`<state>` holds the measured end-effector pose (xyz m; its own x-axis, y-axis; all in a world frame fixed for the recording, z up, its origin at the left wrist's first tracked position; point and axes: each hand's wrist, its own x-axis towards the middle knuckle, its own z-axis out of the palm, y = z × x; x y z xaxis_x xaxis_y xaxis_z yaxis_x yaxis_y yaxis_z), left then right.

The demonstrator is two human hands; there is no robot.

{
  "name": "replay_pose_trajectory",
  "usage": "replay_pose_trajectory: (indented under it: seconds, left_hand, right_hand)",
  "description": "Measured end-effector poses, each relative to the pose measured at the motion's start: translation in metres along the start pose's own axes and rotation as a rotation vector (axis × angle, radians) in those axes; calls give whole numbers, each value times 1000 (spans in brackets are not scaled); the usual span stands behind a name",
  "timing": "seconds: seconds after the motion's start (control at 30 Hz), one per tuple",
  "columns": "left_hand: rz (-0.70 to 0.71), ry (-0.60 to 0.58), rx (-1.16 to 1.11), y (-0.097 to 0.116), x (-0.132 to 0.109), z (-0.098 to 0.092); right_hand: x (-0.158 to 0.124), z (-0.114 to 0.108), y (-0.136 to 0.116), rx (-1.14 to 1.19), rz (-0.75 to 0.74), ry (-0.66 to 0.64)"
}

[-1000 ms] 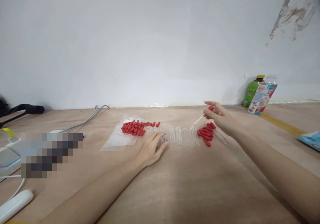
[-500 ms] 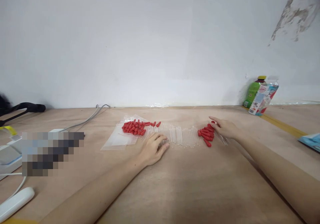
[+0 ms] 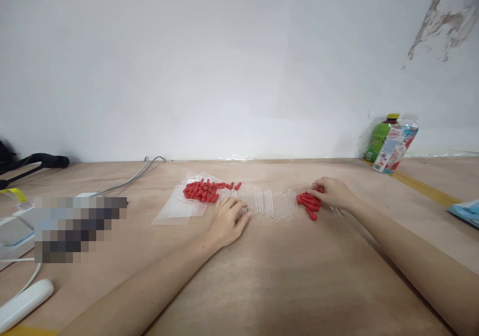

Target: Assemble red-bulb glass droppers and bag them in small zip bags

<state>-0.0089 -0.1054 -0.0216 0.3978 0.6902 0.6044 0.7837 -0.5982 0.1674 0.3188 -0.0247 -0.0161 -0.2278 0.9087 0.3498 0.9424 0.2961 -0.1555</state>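
A row of clear thin tubes (image 3: 266,203) lies side by side on the wooden table. My left hand (image 3: 229,221) rests at the left end of this row, fingers bent and thumb apart, touching the tubes. At the right end sits a bunch of red rubber bulbs (image 3: 309,201), and one red bulb lies slightly in front of the others. My right hand (image 3: 331,193) is over the far right side of that bunch, its thumb and fingers pinched at a red bulb mostly hidden by them. Clear tube ends (image 3: 339,211) show beneath my right hand.
A pile of red bulbs (image 3: 200,191) sits on clear plastic bags (image 3: 170,211) left of the tubes. Two bottles (image 3: 394,144) stand by the wall at right; a blue packet (image 3: 466,212) lies at the right edge. A power strip (image 3: 15,236) and cables (image 3: 130,178) are at left.
My right hand's forefinger, stretched out before, has curled in, and the fingers have closed against the thumb at the bulbs. My left hand has barely moved.
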Motion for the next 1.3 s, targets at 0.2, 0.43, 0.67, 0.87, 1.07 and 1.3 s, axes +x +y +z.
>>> replay_pose_trajectory:
  seconds: [0.2, 0.43, 0.67, 0.87, 1.07, 1.3]
  left_hand:
    - [-133, 32, 107, -2, 11, 2]
    - [-243, -13, 194, 4, 45, 21]
    - [-427, -160, 250, 13, 70, 36]
    - [-495, -264, 295, 13, 79, 39]
    - [-467, -273, 265, 17, 81, 36]
    - [-125, -193, 100, 6, 37, -1]
  right_hand:
    - [2, 5, -1, -76, 16, 22]
    - [2, 9, -1, -89, 31, 17]
    - [4, 2, -12, -13, 33, 201]
    - [-2, -1, -60, 159, -45, 302]
    - [-25, 16, -106, 366, -250, 370]
    - [-41, 26, -121, 439, -364, 252]
